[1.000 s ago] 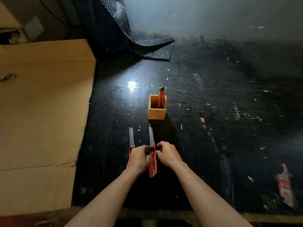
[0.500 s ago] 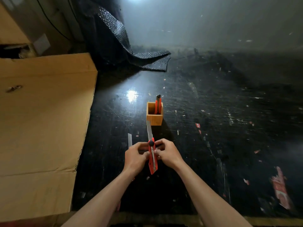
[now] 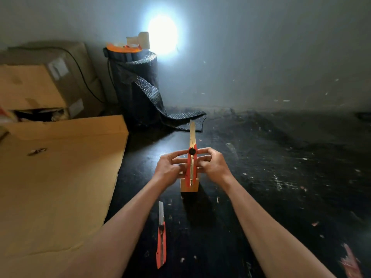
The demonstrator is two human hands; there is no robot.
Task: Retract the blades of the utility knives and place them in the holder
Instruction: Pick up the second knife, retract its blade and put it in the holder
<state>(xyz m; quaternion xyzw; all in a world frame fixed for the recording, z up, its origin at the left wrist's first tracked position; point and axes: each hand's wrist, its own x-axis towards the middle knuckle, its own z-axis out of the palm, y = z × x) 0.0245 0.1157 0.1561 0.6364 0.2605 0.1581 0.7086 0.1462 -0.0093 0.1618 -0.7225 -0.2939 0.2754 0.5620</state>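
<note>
Gripping the held utility knife from both sides, the left hand and right hand keep it raised in front of the wooden holder, as the head view shows. Fingers of each hand are curled and pinched against the red handle; the black lock knob sits between the two sets of fingertips. The blade stands fully extended, pointing up and away from the person.

Hazards, judged from this position:
- Fingertips lie just below the exposed blade. A slip while loosening the knob or pulling the slider could carry a finger onto the edge.
- A knob not loosened enough may hold the slider; forcing it could jerk the knife free of the pinch.
- Lowering the knife into the holder with the blade out would leave the step undone.

A second utility knife lies on the dark floor near the left forearm, blade also extended; a careless arm sweep could meet it.
</note>
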